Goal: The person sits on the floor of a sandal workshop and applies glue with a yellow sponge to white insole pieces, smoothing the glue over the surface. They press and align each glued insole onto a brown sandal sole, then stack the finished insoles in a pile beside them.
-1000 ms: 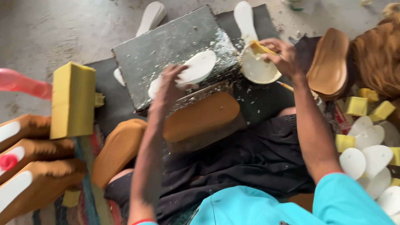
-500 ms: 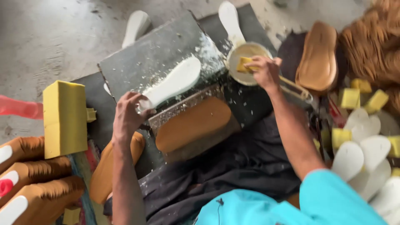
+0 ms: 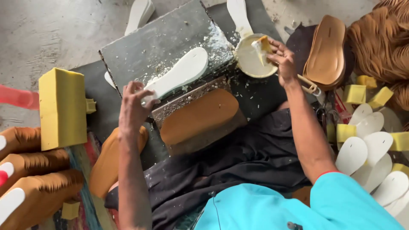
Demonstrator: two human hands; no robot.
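My left hand (image 3: 133,106) presses its fingertips on the heel end of a white shoe insole (image 3: 181,72) that lies flat on a glue-spattered grey slab (image 3: 153,47). My right hand (image 3: 283,59) holds a small yellow sponge piece (image 3: 262,44) dipped into a round bowl of pale glue (image 3: 249,61) beside the slab's right corner. A brown leather sole (image 3: 198,115) rests on a board just below the slab, over my dark-clothed lap.
A yellow foam block (image 3: 61,106) stands at the left, above stacks of brown soles (image 3: 34,187). Brown sandal soles (image 3: 326,49) and a pile of brown straps (image 3: 381,38) sit at the upper right. White insoles (image 3: 368,149) and yellow foam bits (image 3: 353,93) lie on the right.
The white insole has been laid flat on the slab and my left hand has slid down to its heel end. My right hand stays at the glue bowl with the sponge.
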